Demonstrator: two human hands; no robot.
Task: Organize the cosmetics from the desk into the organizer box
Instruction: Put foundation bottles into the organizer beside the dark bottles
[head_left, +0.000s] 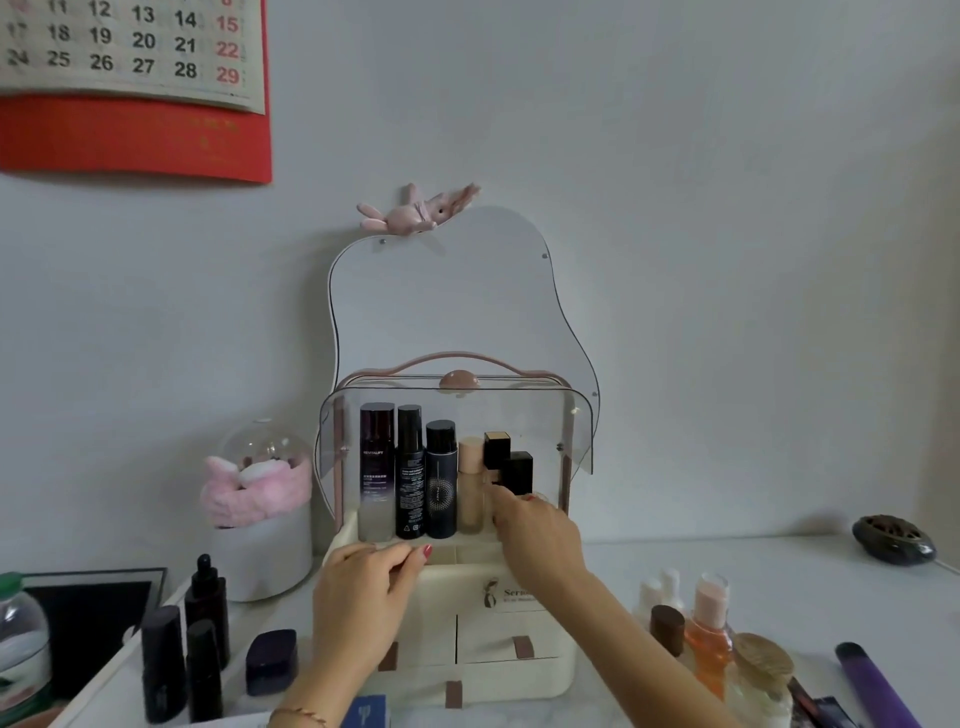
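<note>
Right hand (537, 530) fingers pinch the black-capped bottle (517, 473) inside the organizer box (467, 613); left hand (369, 582) rests relaxed on its front ledge.

The head camera is looking forward and slightly down, close to the organizer (452, 597) against the wall (675, 208).

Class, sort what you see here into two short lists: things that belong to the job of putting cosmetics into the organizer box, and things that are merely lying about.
Part of the job:
organizer box
bottles in the box
black square bottle at the right hand
left hand on the box rim
dark bottles on the desk
orange bottle

Lying about:
calendar
plush rabbit
water bottle
</note>
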